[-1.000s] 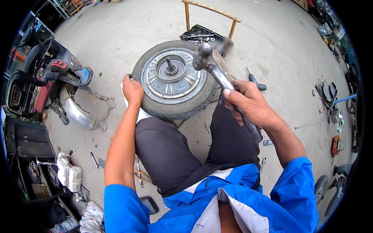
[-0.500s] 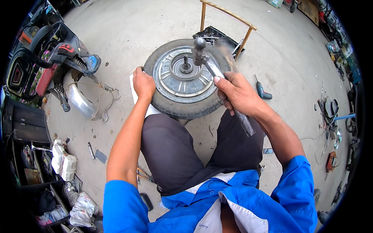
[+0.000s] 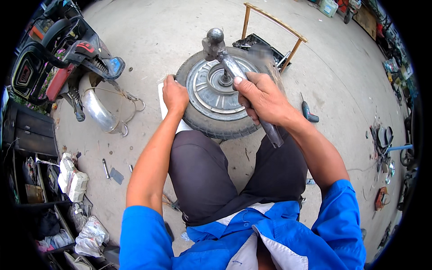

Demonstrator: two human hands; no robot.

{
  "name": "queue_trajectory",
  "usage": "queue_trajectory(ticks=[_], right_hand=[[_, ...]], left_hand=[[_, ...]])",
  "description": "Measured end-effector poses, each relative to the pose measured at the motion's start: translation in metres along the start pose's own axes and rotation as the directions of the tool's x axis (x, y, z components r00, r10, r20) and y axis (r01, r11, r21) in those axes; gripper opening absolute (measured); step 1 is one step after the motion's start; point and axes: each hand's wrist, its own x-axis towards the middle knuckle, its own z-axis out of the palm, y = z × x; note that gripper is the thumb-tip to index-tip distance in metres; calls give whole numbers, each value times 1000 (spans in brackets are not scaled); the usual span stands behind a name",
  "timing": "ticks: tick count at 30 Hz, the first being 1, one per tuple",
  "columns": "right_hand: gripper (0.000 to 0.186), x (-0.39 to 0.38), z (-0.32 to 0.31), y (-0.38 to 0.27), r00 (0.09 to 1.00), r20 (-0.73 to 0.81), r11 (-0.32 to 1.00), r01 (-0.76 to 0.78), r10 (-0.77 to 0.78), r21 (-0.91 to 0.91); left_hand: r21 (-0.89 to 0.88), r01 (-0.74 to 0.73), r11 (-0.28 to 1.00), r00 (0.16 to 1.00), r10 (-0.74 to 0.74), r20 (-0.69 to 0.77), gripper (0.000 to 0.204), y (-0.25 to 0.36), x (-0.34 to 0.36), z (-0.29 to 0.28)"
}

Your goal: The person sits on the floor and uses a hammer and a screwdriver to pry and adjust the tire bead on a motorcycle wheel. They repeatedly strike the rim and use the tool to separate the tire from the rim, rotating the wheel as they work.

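"Hammer [image 3: 231, 67] where?"

"In the right hand [image 3: 261, 96]. Fingers wrapped fully round the metal handle, thumb laid along it. Ball-ended head angled up and to the left, handle's lower end down by the right thigh."

"Touching the wheel [image 3: 202, 92] with it?"

"Cannot tell. In view, only overlapping the wheel's far edge."

"And the wheel itself?"

"Just beyond the knees, metal face up, black tyre [image 3: 211, 128] all round, axle [image 3: 226, 81] upright at the centre. Support underneath hidden."

"Left hand [image 3: 175, 96]?"

"Curled almost closed, up against the tyre's left side. Fingertips mostly out of sight, so cannot tell what, if anything, is gripped. Near it, partly under the forearm, a white flat piece [image 3: 163, 102]."

"Anything farther off?"

"Behind the wheel, a black toolbox [image 3: 254, 37] beside a wooden frame [image 3: 274, 21]. To the right, on the bare concrete floor [image 3: 148, 40], a power drill [image 3: 309, 113]. Well to the left, a curved silver metal part [image 3: 95, 108], next to a red and black machine [image 3: 74, 63]."
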Motion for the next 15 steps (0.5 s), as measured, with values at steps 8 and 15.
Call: queue_trajectory(ticks=[8,15], right_hand=[[43,28,0,-15,978,111,982,-167,176,-87],[48,41,-43,-17,986,-126,994,103,-108,-46]], left_hand=[[-10,-9,1000,1000,9,-7,29,-5,0,3],[-6,-4,1000,1000,4,-8,29,0,2,2]])
